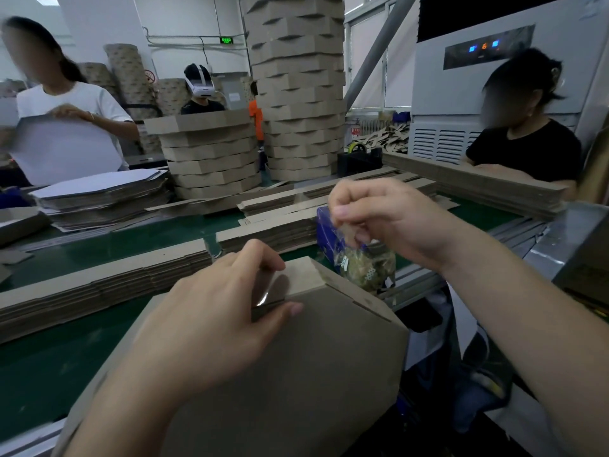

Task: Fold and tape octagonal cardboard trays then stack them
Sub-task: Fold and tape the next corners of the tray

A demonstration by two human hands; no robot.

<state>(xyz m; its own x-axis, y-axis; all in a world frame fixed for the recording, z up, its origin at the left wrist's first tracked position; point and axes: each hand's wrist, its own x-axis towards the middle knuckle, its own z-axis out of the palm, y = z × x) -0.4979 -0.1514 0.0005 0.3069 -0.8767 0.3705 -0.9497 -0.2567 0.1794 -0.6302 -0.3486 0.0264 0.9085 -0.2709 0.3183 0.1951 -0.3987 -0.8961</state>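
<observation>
Clamps corner flaps of brown octagonal cardboard tray (313, 357) in left hand (211, 318), keeping joint shut for taping; pinches clear tape strip (345, 231) in right hand (389, 222).

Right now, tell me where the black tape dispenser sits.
Head view, background, right of centre: the black tape dispenser sits just right of the base of the tall tray stack, behind the flat cardboard strips.

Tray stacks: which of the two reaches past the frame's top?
The right stack; the left stack beside it stops far lower.
</observation>
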